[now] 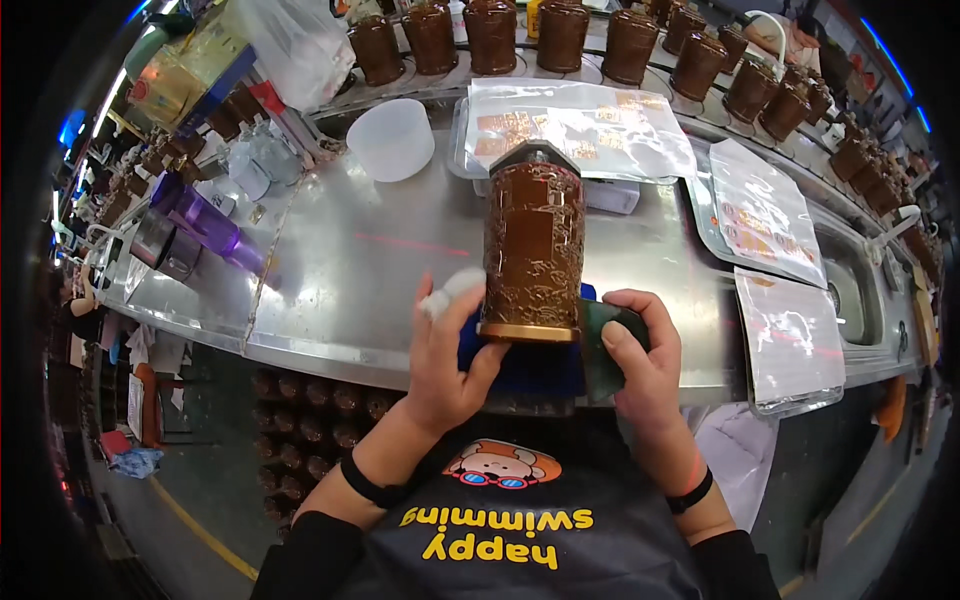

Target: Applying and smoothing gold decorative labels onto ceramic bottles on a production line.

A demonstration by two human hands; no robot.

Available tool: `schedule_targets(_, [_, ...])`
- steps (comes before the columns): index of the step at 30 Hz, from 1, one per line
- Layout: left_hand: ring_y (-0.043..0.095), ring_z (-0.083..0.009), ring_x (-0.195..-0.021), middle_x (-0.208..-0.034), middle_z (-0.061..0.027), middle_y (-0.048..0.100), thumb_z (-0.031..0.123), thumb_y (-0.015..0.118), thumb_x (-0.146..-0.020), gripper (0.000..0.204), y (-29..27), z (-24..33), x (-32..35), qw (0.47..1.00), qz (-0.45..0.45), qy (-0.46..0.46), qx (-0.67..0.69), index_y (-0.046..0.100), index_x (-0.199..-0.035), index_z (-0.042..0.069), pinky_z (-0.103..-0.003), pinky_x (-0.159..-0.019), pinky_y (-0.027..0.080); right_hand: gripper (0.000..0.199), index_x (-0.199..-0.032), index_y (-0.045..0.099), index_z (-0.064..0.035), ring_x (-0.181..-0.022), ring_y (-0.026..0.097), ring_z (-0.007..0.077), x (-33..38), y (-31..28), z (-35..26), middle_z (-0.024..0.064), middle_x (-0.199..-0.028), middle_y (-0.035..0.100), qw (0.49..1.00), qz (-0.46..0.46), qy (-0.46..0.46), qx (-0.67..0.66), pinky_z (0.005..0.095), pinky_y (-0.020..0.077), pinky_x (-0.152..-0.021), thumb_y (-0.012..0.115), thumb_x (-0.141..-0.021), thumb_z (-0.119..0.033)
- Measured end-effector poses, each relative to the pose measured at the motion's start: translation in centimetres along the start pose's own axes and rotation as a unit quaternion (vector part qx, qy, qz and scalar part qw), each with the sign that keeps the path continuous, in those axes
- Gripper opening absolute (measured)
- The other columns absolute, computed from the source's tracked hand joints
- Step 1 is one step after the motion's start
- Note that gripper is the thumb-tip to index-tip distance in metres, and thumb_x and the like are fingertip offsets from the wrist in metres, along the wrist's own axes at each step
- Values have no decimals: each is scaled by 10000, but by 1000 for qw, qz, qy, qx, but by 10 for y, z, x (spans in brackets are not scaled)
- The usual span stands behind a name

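Observation:
In the middle, a brown embossed bottle (533,250) with a gold band round its foot and a dark many-sided top stands over a blue block (540,375). My left hand (443,370) is at its lower left side, thumb and forefinger by the gold band. Between the fingers of that hand is a white fluffy wad (455,290). My right hand (648,365) pinches a flat dark green piece (603,345) between thumb and fingers, just right of the block. Whether the green piece touches the bottle, I cannot tell.
Several brown bottles (490,38) line the far side. Decal sheets (580,125) lie behind my bottle, with more sheets (765,210) on the right beside a sink (855,285). A white bowl (390,140) and a purple cup (205,220) are left. Bottles (305,420) stand below the metal table (340,300).

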State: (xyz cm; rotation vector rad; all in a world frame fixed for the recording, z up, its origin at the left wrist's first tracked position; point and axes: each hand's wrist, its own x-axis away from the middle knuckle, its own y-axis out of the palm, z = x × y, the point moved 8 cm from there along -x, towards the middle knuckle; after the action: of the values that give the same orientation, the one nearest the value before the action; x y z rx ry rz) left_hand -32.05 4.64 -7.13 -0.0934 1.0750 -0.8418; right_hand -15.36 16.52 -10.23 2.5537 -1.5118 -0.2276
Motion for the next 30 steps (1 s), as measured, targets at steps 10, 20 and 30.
schedule_targets(10, [576,-212,-948,-982,-30,662,103,668,-777,203,6,42,-10,968,-61,234,-72,649,-962,181,-489,-1063,300,260,-1118,552,-1,-837,544,64,-4,-4,12,25,-941,603,998,-4,25,-60,219,458,-757,605,-869,-53])
schedule_targets(20, [501,-334,-1121,-1176,-128,594,87,692,-732,465,-1,13,-11,996,-30,64,-46,554,-1176,89,-524,-1083,245,271,-1116,552,-1,-852,552,76,0,-7,-16,30,-946,608,999,26,-28,22,227,463,-773,632,-865,-66])
schedule_targets(30, [458,-363,-1122,-1193,-156,560,160,709,-758,535,3,-10,2,997,-16,-66,-40,523,-1252,69,-543,-1036,265,266,-939,651,-112,-765,517,202,23,81,-95,16,-844,548,712,-148,-460,510,367,382,-736,639,-673,-116])
